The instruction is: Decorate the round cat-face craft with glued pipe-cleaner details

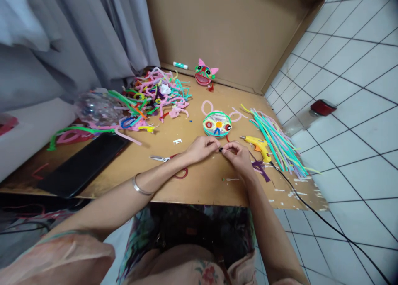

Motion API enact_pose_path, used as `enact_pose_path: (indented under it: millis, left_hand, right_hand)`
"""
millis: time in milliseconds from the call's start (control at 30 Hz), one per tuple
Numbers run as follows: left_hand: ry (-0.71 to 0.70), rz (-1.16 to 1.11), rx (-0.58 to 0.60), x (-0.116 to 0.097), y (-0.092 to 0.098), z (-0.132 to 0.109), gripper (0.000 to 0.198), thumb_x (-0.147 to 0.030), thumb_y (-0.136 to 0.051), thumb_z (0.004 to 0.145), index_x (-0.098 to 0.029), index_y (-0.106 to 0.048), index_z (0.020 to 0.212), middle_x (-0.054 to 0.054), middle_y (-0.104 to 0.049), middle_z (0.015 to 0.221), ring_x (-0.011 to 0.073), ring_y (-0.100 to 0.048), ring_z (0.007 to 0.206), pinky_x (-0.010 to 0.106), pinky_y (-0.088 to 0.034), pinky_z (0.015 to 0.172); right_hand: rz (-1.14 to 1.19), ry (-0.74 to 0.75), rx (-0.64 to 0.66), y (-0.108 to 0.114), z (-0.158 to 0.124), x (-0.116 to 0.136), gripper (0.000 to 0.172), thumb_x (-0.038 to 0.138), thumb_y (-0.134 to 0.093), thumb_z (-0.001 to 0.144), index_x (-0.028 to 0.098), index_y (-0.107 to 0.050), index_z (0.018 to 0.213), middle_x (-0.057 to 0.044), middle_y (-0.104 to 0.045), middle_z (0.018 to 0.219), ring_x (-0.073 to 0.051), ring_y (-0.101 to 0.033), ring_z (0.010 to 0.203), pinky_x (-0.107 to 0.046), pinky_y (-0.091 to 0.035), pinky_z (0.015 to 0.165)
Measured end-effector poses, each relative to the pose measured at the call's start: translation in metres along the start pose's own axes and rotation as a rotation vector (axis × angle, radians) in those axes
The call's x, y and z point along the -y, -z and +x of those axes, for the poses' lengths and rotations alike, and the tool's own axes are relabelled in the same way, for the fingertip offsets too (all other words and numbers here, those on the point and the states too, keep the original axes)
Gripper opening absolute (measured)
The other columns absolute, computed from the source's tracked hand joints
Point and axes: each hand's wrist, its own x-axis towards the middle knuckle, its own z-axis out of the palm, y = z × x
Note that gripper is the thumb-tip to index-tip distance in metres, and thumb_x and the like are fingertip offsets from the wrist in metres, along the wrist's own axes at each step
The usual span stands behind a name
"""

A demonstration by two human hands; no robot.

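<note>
Against a wall of white tiles (357, 65) with dark joints stands a brown desk (202, 189), its right corner spotted with white drips. A tall cardboard panel (226, 32) closes off the back, and a grey curtain (108, 36) hangs at the left.

Two craft faces are on the desk: a pink-eared one (203, 74) near the panel, and a round one (217, 125) with a green rim, just beyond the hands. One small black piece (221, 149) is at the fingertips, above the front of the desk. The right hand (239, 156) has its thumb and finger clamped on it; the fingers of the left hand (202, 149) are drawn together just beside it, and whether they grip it too I cannot tell.

One yellow glue gun (256, 146) lies right of the hands, one pair of red-handled scissors (164, 158) partly under the left forearm, one black slab (83, 169) farther left. Fuzzy stems form one straight bundle (276, 140) at the right and one tangled heap (168, 94) at the left, too many to count. One green-and-white tube (180, 65) lies by the panel. Markings on the tube and glue gun are too small to read.
</note>
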Motion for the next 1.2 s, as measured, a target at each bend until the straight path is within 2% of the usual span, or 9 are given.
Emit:
enact_pose_path:
  millis: [233, 433, 567, 667, 733, 933, 1200]
  left_hand:
    - [0.034, -0.056, 0.053, 0.0016, -0.0031, -0.0015, 0.029, -0.040, -0.055, 0.082, -0.014, -0.067, 0.074, -0.001, -0.057, 0.059, 0.0089, -0.045, 0.053, 0.021, -0.032, 0.051]
    - [0.051, -0.004, 0.060, -0.0018, -0.0013, -0.0018, 0.027, -0.036, -0.056, 0.080, -0.013, -0.068, 0.076, -0.002, -0.056, 0.059, 0.0075, -0.042, 0.052, 0.019, -0.029, 0.050]
    - [0.066, -0.023, 0.062, -0.0012, 0.0018, -0.0010, 0.025, -0.034, -0.056, 0.078, -0.012, -0.068, 0.078, -0.002, -0.055, 0.058, 0.0068, -0.040, 0.051, 0.019, -0.028, 0.050]
    - [0.086, -0.062, 0.064, 0.0011, 0.0020, -0.0006, 0.025, -0.034, -0.058, 0.076, -0.011, -0.067, 0.079, -0.002, -0.056, 0.058, 0.0067, -0.040, 0.051, 0.019, -0.028, 0.050]
    - [0.098, -0.068, 0.063, 0.0017, 0.0013, -0.0007, 0.026, -0.035, -0.057, 0.077, -0.011, -0.067, 0.079, -0.002, -0.056, 0.059, 0.0068, -0.040, 0.050, 0.019, -0.028, 0.050]
    - [0.051, 0.015, -0.040, -0.0038, 0.0011, -0.0020, 0.027, -0.035, -0.057, 0.079, -0.012, -0.069, 0.077, -0.003, -0.054, 0.056, 0.0069, -0.040, 0.051, 0.019, -0.028, 0.051]
    - [0.069, -0.161, -0.039, -0.0027, -0.0031, -0.0029, 0.026, -0.036, -0.064, 0.075, -0.012, -0.069, 0.084, -0.003, -0.057, 0.058, 0.0070, -0.044, 0.051, 0.019, -0.032, 0.051]
  right_hand:
    - [0.029, -0.049, -0.018, -0.0008, 0.0002, -0.0004, 0.016, 0.035, -0.067, 0.066, 0.019, -0.063, 0.069, -0.001, -0.061, 0.069, -0.013, -0.052, 0.063, -0.027, -0.043, 0.062]
    - [0.027, -0.005, -0.015, 0.0009, -0.0004, 0.0018, 0.020, 0.038, -0.068, 0.067, 0.018, -0.064, 0.069, -0.001, -0.061, 0.072, -0.012, -0.052, 0.063, -0.026, -0.043, 0.062]
    - [0.097, -0.057, -0.119, 0.0038, 0.0019, -0.0012, 0.028, 0.045, -0.067, 0.069, 0.017, -0.064, 0.073, 0.003, -0.056, 0.062, -0.010, -0.045, 0.056, -0.024, -0.038, 0.055]
    - [0.165, -0.107, -0.189, 0.0063, 0.0033, -0.0013, 0.031, 0.048, -0.070, 0.064, 0.018, -0.062, 0.071, 0.004, -0.052, 0.057, -0.009, -0.042, 0.053, -0.022, -0.035, 0.052]
    - [0.194, -0.129, -0.165, 0.0072, 0.0025, 0.0013, 0.032, 0.048, -0.071, 0.063, 0.018, -0.062, 0.072, 0.004, -0.054, 0.058, -0.009, -0.043, 0.053, -0.022, -0.036, 0.052]
    - [0.308, -0.210, 0.039, 0.0034, -0.0012, 0.0063, 0.038, 0.045, -0.079, 0.056, 0.018, -0.063, 0.078, 0.003, -0.061, 0.061, -0.009, -0.052, 0.054, -0.023, -0.041, 0.054]
    - [0.304, -0.125, -0.002, -0.0006, -0.0005, 0.0027, 0.030, 0.040, -0.078, 0.058, 0.018, -0.061, 0.070, 0.004, -0.058, 0.056, -0.007, -0.048, 0.050, -0.021, -0.038, 0.050]
